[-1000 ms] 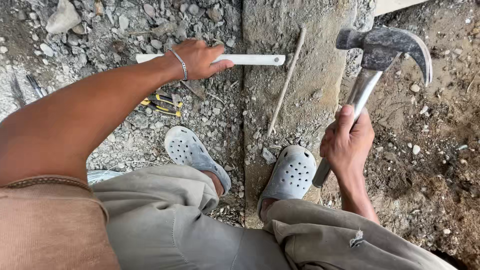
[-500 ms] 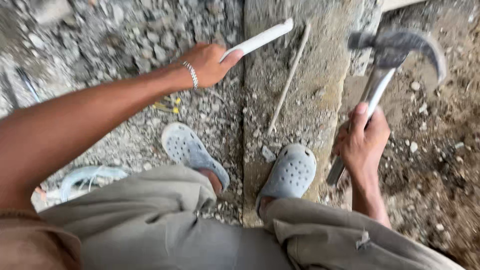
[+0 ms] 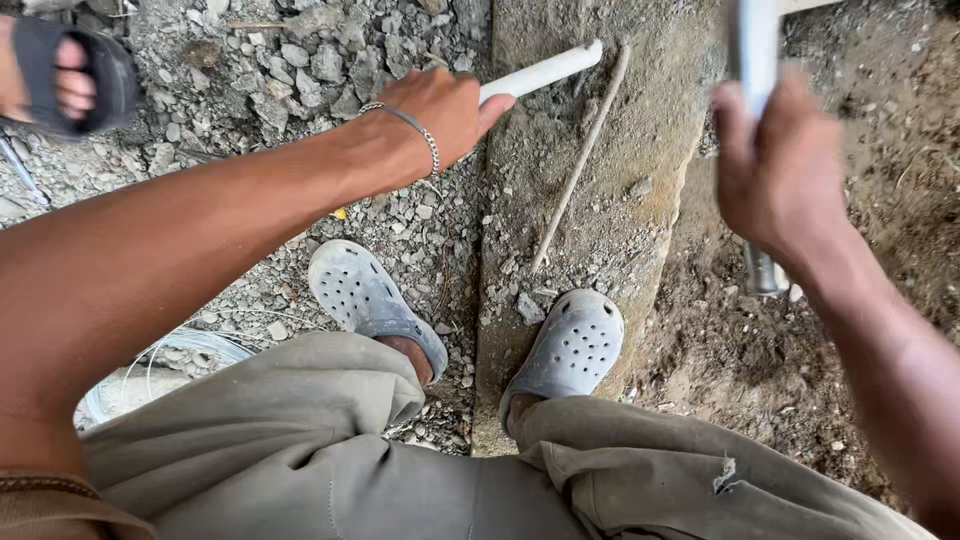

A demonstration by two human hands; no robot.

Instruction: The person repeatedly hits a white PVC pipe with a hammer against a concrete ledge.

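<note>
Your left hand (image 3: 440, 115) is closed around one end of a white pipe (image 3: 545, 70). The pipe is smooth and round, and its free end lies over the edge of the concrete strip (image 3: 640, 150). Half a second ago the pipe pointed at almost the same angle, but one second ago it lay flat and level across the gravel; you have turned it upward to the right.

Your right hand (image 3: 780, 170) is clenched on the metal handle of a hammer (image 3: 760, 60). The hand and the handle are blurred. Before, the hammer head with its curved claw was visible at the top right; now the head is out of the picture, and the hand is much higher and closer to the camera.

A thin, rusty rod (image 3: 580, 160) lies diagonally on the concrete, just beside the pipe's end. The concrete is rough and grey, with small stones on it. To its left is loose gravel (image 3: 250, 70), to its right dark, crumbly soil (image 3: 880, 230). Your grey perforated clogs (image 3: 570, 345) stand with one on the gravel and one on the concrete. At the top left another person's foot in a dark sandal (image 3: 70, 75) has come into view.
</note>
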